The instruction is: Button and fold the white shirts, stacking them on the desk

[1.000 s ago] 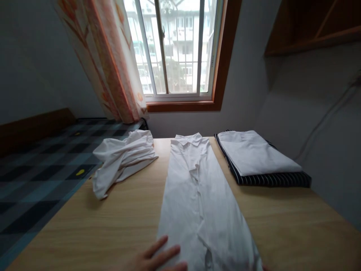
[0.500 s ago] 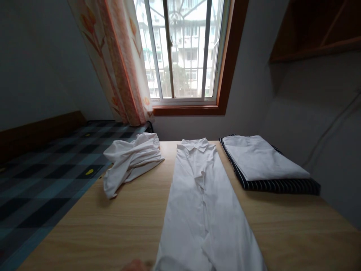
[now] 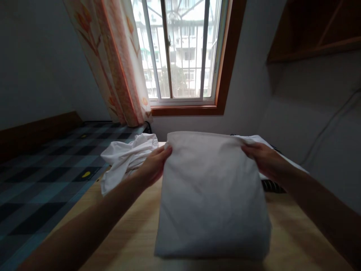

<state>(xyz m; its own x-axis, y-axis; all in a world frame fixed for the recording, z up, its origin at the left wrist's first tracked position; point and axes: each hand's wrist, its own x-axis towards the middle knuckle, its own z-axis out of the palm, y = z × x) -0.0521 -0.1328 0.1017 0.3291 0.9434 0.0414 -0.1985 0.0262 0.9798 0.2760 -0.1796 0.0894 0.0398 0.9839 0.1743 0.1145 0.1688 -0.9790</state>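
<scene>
A white shirt (image 3: 211, 195) is doubled over, its lower half raised and carried towards the far edge of the table. My left hand (image 3: 155, 163) pinches its upper left corner, and my right hand (image 3: 261, 156) grips the upper right corner. The cloth stretches between the two hands and hides the collar. To the left of my left hand, a crumpled white garment (image 3: 121, 158) lies on the table. Behind my right hand, a folded white garment (image 3: 284, 160) is partly covered by that hand and forearm, with a dark striped cloth (image 3: 272, 186) under it.
The wooden table (image 3: 135, 226) carries all the garments. A bed with a checked cover (image 3: 42, 180) adjoins its left side. Beyond the table are a window (image 3: 183, 56) and a flowered curtain (image 3: 113, 67). A wooden shelf (image 3: 316, 34) juts from the wall at upper right.
The shirt lay stretched lengthwise; now its near end is lifted and folded away from me. Both hands have come forward, each holding a corner. The other garments stay put.
</scene>
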